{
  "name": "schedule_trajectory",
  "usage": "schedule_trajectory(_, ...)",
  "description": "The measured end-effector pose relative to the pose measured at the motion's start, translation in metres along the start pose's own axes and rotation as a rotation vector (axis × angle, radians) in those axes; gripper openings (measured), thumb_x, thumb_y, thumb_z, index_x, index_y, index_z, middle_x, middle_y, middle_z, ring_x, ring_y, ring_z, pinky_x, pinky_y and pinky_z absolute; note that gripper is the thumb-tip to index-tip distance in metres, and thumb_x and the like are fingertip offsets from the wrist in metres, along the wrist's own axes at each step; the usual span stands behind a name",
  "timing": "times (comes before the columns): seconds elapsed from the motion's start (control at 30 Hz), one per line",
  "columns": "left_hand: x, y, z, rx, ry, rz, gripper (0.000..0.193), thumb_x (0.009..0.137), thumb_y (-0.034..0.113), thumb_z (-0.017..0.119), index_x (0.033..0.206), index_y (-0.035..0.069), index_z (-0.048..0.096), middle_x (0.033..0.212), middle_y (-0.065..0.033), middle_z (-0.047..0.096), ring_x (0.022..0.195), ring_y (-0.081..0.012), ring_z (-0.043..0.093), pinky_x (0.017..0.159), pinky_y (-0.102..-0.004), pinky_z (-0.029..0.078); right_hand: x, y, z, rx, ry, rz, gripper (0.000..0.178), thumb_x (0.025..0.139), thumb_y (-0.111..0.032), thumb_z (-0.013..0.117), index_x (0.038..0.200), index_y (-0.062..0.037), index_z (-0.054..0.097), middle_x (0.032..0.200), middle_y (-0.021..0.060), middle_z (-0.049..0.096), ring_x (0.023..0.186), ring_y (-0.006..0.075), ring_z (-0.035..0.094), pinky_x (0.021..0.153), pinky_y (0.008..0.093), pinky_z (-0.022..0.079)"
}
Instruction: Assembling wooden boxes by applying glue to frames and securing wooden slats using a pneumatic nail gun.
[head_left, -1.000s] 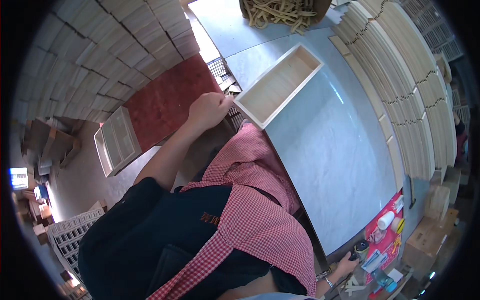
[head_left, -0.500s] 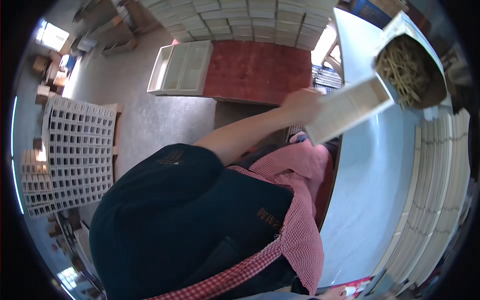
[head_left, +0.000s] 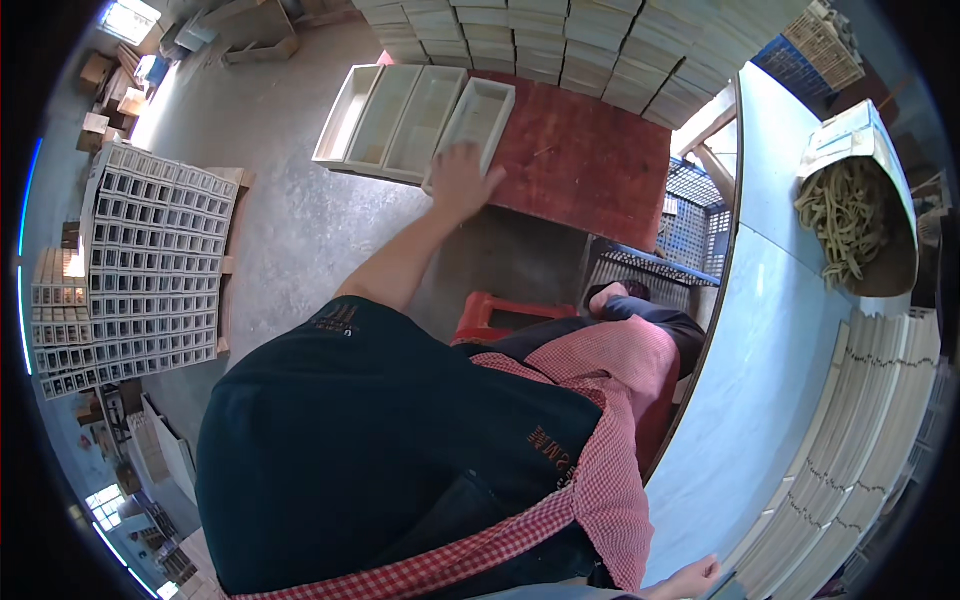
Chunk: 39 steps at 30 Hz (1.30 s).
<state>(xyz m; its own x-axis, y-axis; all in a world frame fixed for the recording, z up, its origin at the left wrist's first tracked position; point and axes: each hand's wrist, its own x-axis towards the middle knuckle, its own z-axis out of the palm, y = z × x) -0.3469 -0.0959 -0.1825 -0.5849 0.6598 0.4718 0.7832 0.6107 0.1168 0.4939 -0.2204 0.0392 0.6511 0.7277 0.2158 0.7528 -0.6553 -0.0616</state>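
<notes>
My left hand [head_left: 463, 183] is stretched out to the near end of a long, shallow, whitish box [head_left: 477, 118]. Its fingers are spread over that end wall and the thumb stands apart on the right. The box lies open side up on a reddish board [head_left: 575, 150], slightly askew beside a row of similar open boxes [head_left: 398, 115]. At the lower edge my right hand [head_left: 695, 578] shows only in part, over the pale blue-white tabletop [head_left: 765, 360]. Its fingers are curled, and whatever is in them cannot be made out.
A carton [head_left: 850, 135] holding yellowish-green strips [head_left: 845, 215] lies tipped on the table. Long pale panels [head_left: 850, 420] are stacked along its far side. More boxes [head_left: 560, 50] are piled behind the board. Below stand a blue crate [head_left: 690, 235] and a red stool [head_left: 480, 312].
My left hand has swung left with the box, from beside the table to the reddish board. The box now rests there beside the row, and the fingers have spread. My view has turned slightly.
</notes>
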Motion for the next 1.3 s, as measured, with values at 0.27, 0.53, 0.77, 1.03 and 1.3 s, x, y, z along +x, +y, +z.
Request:
schedule_trajectory(0.27,-0.014,-0.005,-0.006,0.009,-0.608,-0.008,0.065,0.093,0.027,0.059,0.15,0.003,0.037,0.095,-0.0225,0.07,0.084,-0.0411,0.068,0.073,-0.0495,0.052,-0.054,-0.105,-0.026,0.129,-0.059,-0.004,0.04,0.099,-0.029,0.062,0.117,0.0064,0.066,0.106,0.0177,0.072,0.095,0.0292,0.067,0.085,0.0341,0.054)
schedule_trajectory(0.53,-0.006,-0.01,0.082,-0.232,-0.606,0.143,0.055,0.098,0.019,0.042,0.153,0.01,0.04,0.111,-0.0198,0.07,0.092,-0.0405,0.07,0.075,-0.0544,0.053,-0.058,-0.082,-0.01,0.295,-0.15,-0.028,0.039,0.096,-0.015,0.065,0.128,0.0079,0.06,0.117,0.0214,0.069,0.101,0.0288,0.065,0.094,0.0352,0.052)
schedule_trajectory(0.77,0.008,-0.105,0.125,0.041,-0.48,0.111,0.071,0.1,0.03,0.051,0.158,0.0,0.023,0.126,-0.023,0.064,0.095,-0.0373,0.068,0.081,-0.0452,0.055,-0.016,-0.099,0.003,0.389,0.057,-0.236,0.04,0.087,-0.019,0.071,0.121,-0.0003,0.062,0.114,0.0152,0.065,0.098,0.0307,0.063,0.09,0.0386,0.052)
schedule_trajectory(1.03,0.038,0.051,-0.012,-0.147,-0.367,0.216,0.054,0.099,0.029,0.056,0.143,-0.002,0.044,0.127,-0.0262,0.06,0.11,-0.0416,0.062,0.095,-0.0451,0.051,0.128,0.027,0.052,-0.132,-0.055,0.076,0.04,0.087,-0.012,0.062,0.127,-0.005,0.056,0.124,0.018,0.061,0.108,0.0394,0.06,0.096,0.049,0.05)
schedule_trajectory(1.3,0.081,0.271,-0.11,-0.582,-0.134,0.635,0.05,0.097,0.018,0.058,0.143,0.002,0.047,0.145,-0.0211,0.05,0.13,-0.0392,0.05,0.108,-0.0445,0.042,0.18,0.057,0.052,-0.374,-0.22,-0.068,0.039,0.08,-0.005,0.068,0.117,-0.0065,0.056,0.129,0.0178,0.055,0.12,0.0415,0.054,0.101,0.0511,0.047)
